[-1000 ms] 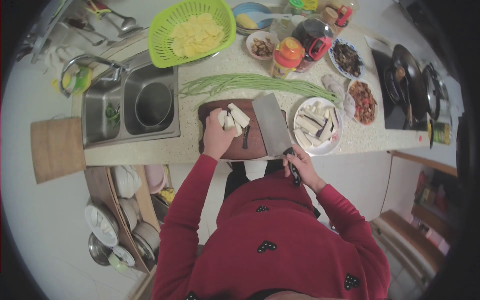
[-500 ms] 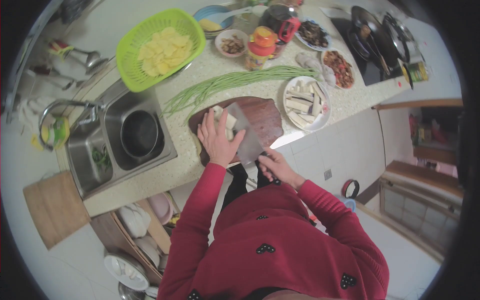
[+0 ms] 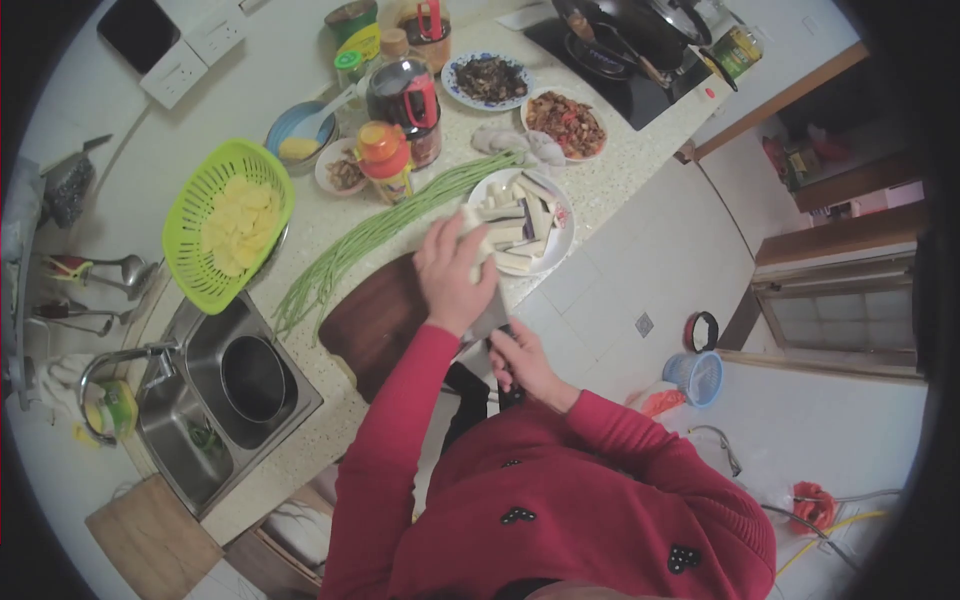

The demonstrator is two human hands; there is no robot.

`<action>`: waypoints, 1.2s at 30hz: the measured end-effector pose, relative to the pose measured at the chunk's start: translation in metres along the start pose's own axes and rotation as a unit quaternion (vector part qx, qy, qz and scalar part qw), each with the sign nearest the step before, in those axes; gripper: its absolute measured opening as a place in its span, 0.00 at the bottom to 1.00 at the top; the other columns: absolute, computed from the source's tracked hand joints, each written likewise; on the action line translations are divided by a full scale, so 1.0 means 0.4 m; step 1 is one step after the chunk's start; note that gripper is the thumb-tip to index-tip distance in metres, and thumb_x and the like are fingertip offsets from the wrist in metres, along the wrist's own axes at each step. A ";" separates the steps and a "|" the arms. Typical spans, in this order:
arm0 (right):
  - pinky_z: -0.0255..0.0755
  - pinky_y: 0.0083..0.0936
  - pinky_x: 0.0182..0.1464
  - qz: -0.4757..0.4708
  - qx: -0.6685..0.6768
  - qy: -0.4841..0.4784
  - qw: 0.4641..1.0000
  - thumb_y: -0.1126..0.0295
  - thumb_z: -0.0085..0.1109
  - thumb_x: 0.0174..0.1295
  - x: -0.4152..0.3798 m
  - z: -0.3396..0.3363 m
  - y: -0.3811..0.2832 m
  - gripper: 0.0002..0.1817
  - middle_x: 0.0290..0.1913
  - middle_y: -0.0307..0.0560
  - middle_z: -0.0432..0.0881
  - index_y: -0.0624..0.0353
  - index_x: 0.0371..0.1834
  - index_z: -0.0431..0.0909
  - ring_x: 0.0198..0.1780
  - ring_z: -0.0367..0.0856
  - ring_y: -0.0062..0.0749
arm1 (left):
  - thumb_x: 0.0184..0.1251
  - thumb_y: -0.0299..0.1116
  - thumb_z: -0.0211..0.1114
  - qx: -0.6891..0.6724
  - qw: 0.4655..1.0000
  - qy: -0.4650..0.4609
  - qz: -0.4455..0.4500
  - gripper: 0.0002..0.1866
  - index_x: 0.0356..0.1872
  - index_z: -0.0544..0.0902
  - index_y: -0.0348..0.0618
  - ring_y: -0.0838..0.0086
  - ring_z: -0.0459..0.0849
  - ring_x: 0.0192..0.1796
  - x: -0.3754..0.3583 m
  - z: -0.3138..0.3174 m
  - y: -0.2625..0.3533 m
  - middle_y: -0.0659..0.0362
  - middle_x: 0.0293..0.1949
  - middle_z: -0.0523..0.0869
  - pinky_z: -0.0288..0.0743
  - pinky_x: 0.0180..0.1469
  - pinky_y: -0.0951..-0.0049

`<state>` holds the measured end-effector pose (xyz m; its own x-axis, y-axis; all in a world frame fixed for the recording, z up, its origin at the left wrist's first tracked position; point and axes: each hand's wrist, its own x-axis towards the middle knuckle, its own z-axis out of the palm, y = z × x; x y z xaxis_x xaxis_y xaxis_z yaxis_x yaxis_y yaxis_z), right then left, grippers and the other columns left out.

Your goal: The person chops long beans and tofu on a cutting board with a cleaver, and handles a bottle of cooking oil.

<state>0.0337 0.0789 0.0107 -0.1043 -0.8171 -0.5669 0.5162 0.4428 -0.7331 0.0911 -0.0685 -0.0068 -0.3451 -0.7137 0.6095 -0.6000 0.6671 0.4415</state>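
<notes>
My right hand (image 3: 525, 362) grips a cleaver (image 3: 490, 318) by its dark handle, the blade pointing away from me. My left hand (image 3: 455, 275) is curled over the blade, holding pale eggplant pieces (image 3: 474, 218) against it; most of them are hidden by the fingers. Both hands are at the near left edge of a white plate (image 3: 563, 240) heaped with eggplant strips, pale with some dark skin. The brown cutting board (image 3: 370, 315) lies to the left, partly under my left forearm.
Long green beans (image 3: 390, 225) lie behind the board. A green basket (image 3: 180, 240) of yellow slices stands beside the sink (image 3: 300, 410), which holds a dark pot (image 3: 253, 378). Jars, filled plates and a wok (image 3: 630, 25) are farther back.
My hands have carried the cleaver and eggplant pieces off the cutting board to the plate of strips. The board's top now shows bare, and the camera view has turned.
</notes>
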 end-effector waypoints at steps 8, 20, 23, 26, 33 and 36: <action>0.57 0.16 0.06 -0.058 0.073 0.207 0.974 0.60 0.50 0.66 0.006 -0.097 -0.154 0.14 0.19 0.39 0.63 0.48 0.28 0.57 0.10 0.59 0.18 | 0.55 0.39 0.54 -0.102 0.982 -0.158 0.028 0.17 0.46 0.81 0.54 0.60 0.68 0.62 0.144 0.240 0.096 0.56 0.58 0.75 0.62 0.60 0.57; 0.52 0.14 0.07 -0.123 -0.098 0.265 0.951 0.64 0.46 0.67 -0.046 -0.274 -0.195 0.09 0.17 0.39 0.64 0.51 0.30 0.61 0.08 0.62 0.21 | 0.65 0.31 0.57 -0.123 0.975 -0.157 -0.099 0.08 0.41 0.82 0.43 0.68 0.75 0.37 0.079 -0.084 -0.174 0.59 0.34 0.80 0.67 0.44 0.70; 0.51 0.13 0.09 -0.127 -0.129 0.255 0.950 0.64 0.45 0.68 -0.054 -0.283 -0.187 0.08 0.17 0.38 0.65 0.51 0.32 0.63 0.09 0.62 0.20 | 0.65 0.30 0.58 -0.029 0.971 -0.190 -0.142 0.05 0.38 0.80 0.44 0.71 0.75 0.29 -0.113 -0.254 -0.225 0.61 0.29 0.79 0.69 0.34 0.72; 0.52 0.13 0.11 -0.133 -0.143 0.238 0.952 0.65 0.45 0.68 -0.053 -0.261 -0.200 0.06 0.18 0.36 0.64 0.52 0.34 0.64 0.09 0.61 0.20 | 0.63 0.33 0.63 0.021 0.957 -0.232 -0.174 0.07 0.39 0.79 0.44 0.69 0.76 0.32 -0.276 -0.355 -0.210 0.59 0.30 0.78 0.70 0.34 0.70; 0.53 0.13 0.12 -0.123 -0.170 0.158 0.965 0.64 0.45 0.68 -0.026 -0.199 -0.200 0.09 0.19 0.37 0.63 0.53 0.31 0.63 0.09 0.60 0.21 | 0.58 0.41 0.66 0.096 0.959 -0.242 -0.113 0.10 0.35 0.80 0.49 0.65 0.75 0.35 -0.422 -0.359 -0.164 0.61 0.31 0.77 0.66 0.35 0.66; 0.53 0.13 0.11 -0.125 -0.170 0.141 0.967 0.64 0.45 0.68 -0.022 -0.176 -0.191 0.09 0.19 0.38 0.63 0.53 0.30 0.62 0.09 0.60 0.21 | 0.60 0.35 0.62 0.115 0.970 -0.208 -0.048 0.05 0.27 0.78 0.50 0.67 0.71 0.28 -0.420 -0.339 -0.157 0.63 0.24 0.73 0.60 0.30 0.67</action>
<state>-0.0647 0.0781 0.0451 -0.4427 -0.8017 -0.4016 0.1405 0.3803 -0.9141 0.2847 0.0385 -0.0476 -0.5120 -0.8265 0.2340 -0.7728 0.5621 0.2947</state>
